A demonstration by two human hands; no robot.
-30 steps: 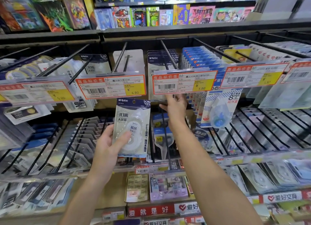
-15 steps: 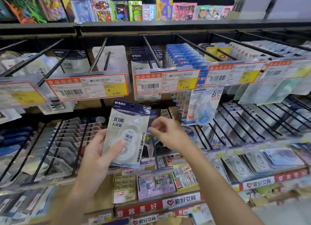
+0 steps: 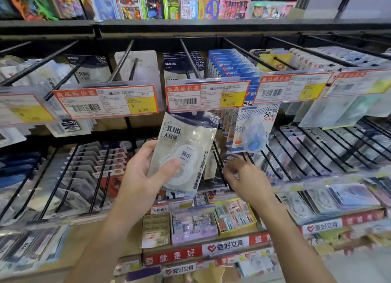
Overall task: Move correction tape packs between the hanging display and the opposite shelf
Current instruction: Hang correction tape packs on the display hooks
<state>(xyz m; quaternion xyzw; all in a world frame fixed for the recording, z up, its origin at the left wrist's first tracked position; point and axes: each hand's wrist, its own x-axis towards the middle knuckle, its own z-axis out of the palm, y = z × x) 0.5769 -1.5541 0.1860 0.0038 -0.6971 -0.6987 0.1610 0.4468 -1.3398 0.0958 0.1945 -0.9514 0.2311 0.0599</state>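
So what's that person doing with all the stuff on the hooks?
A person is sorting correction tape in a shop. Their left hand holds one correction tape pack up in front of the hanging display, just under the price tags. Their right hand is lower down, fingers curled near the black hooks; it is too blurry to tell if it holds anything. The pack is not on a hook yet.

Left hand raised, thumb pressed forward (gripping); right hand lower, fingers curled.
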